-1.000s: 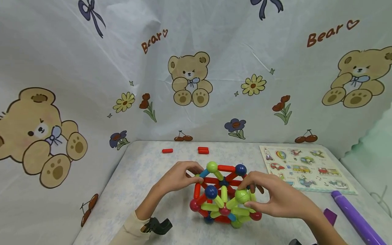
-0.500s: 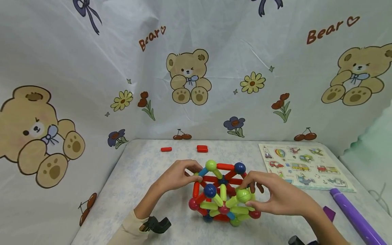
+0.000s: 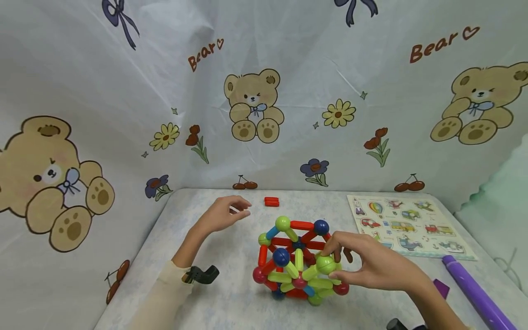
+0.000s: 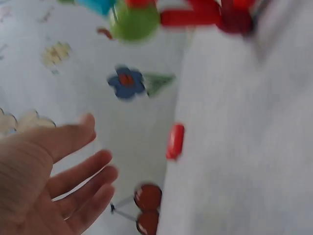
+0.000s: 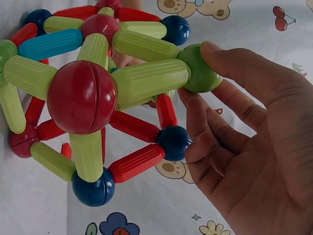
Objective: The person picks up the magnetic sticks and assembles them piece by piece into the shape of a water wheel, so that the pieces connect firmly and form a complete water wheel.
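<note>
A framework of red, yellow-green and blue magnetic rods (image 3: pixel 299 260) joined by coloured balls stands on the table. My right hand (image 3: pixel 367 263) pinches its green ball (image 5: pixel 199 69) between thumb and fingers, and two yellow-green rods (image 5: pixel 151 81) run into that ball. Apart from the framework, my left hand (image 3: pixel 222 214) is held over the back left of the table, fingers loosely bent and holding nothing. In the left wrist view a single red rod (image 4: pixel 175 141) lies near the table's back edge, beyond the fingertips; from the head the left hand covers it.
Two red rods (image 3: pixel 271 201) lie side by side at the back. A picture board (image 3: pixel 408 227) with vehicle drawings lies at the back right. Nearer on the right are a purple tube (image 3: pixel 474 288) and a small purple piece (image 3: pixel 441 288). A bear-printed sheet (image 3: pixel 297 151) hangs behind the table.
My left hand has let go of the framework's left side and moved back and left, over the single red rod. The right hand keeps its pinch on the green ball.
</note>
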`<action>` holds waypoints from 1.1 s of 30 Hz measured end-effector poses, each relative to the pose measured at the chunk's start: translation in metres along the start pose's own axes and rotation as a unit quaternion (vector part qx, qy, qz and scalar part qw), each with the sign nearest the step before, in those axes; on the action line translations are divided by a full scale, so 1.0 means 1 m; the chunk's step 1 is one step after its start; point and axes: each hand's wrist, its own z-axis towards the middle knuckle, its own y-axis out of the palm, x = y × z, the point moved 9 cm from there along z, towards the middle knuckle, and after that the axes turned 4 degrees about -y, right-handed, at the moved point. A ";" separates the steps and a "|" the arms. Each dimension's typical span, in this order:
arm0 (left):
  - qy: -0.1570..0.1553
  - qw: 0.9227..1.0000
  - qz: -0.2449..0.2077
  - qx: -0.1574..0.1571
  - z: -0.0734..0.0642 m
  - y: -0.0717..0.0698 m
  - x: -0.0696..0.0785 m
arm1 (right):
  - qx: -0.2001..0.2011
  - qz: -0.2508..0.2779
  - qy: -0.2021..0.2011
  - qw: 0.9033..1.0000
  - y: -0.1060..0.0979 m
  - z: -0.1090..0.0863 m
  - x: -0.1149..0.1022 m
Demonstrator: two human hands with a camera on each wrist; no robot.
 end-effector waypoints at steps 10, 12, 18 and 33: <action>-0.092 0.977 0.188 0.027 0.035 -0.018 -0.077 | 0.001 0.012 0.007 1.000 0.002 -0.003 0.003; -0.099 0.974 0.201 0.016 0.036 -0.013 -0.085 | 0.002 0.012 0.007 1.000 0.002 -0.003 0.003; -0.106 0.972 0.206 0.034 0.030 -0.009 -0.092 | 0.002 0.007 0.004 1.000 0.003 -0.003 0.004; -0.116 0.985 0.091 0.092 0.010 -0.009 -0.079 | 0.001 -0.005 0.020 1.000 0.000 -0.001 0.002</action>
